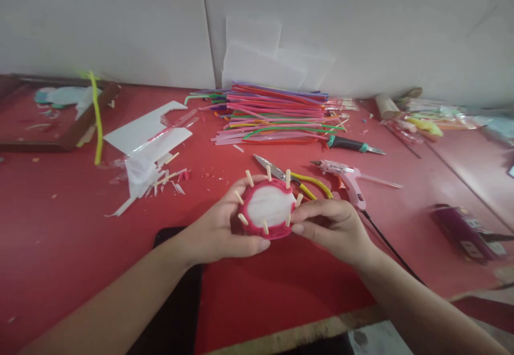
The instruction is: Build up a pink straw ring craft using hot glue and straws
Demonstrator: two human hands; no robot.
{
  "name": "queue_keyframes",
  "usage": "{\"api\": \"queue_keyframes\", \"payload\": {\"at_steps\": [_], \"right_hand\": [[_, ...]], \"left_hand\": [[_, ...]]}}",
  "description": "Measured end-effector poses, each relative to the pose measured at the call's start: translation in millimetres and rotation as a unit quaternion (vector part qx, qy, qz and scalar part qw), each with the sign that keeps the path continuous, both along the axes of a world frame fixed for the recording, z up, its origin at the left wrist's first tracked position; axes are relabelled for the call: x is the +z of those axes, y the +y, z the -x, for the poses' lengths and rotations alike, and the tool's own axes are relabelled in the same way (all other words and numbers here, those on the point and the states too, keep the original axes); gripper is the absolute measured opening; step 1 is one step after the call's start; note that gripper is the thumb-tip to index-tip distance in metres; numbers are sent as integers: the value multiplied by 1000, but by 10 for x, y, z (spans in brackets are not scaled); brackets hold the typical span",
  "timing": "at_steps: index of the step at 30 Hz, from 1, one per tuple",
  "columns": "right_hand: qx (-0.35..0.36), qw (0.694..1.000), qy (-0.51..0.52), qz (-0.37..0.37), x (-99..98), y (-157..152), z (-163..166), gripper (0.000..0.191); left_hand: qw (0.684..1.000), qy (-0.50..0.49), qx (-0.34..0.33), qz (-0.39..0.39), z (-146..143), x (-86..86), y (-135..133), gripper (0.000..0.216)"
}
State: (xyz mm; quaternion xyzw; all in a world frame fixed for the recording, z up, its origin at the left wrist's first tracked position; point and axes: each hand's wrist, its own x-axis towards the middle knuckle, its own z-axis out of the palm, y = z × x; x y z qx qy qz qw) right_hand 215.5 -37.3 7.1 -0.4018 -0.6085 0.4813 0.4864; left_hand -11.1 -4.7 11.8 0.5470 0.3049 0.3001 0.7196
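Note:
Between my hands is a small round craft basket [271,206] with a white base, a pink-red fuzzy rim and several short wooden sticks standing up around its edge. My left hand [219,232] wraps around its left side, thumb below and fingers behind. On the right, my right hand [335,226] pinches the rim near a stick with thumb and index finger. Just behind the basket lie scissors [277,170] with yellow handles, partly hidden by it. A pink glue gun [347,175] rests beyond my right hand.
A pile of coloured pipe cleaners [277,114] lies at the back, with a utility knife [355,144] beside it. White paper scraps [148,135] are on the left, near a brown tray [36,146]. A black phone-like slab [176,301] lies under my left forearm. A purple box [466,232] sits at right.

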Motion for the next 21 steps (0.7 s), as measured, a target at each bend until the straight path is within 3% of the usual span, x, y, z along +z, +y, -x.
{"api": "queue_keyframes", "payload": {"at_steps": [11, 16, 21], "right_hand": [[9, 999, -16, -31, -7, -21, 37, 16], [-13, 999, -7, -31, -37, -2, 26, 16], [-12, 1000, 12, -1, -86, 18, 37, 12]], "left_hand": [[1000, 6, 26, -9, -53, -14, -39, 97], [990, 44, 96, -91, -79, -31, -61, 114], [988, -19, 121, -91, -119, -82, -88, 117]]}}
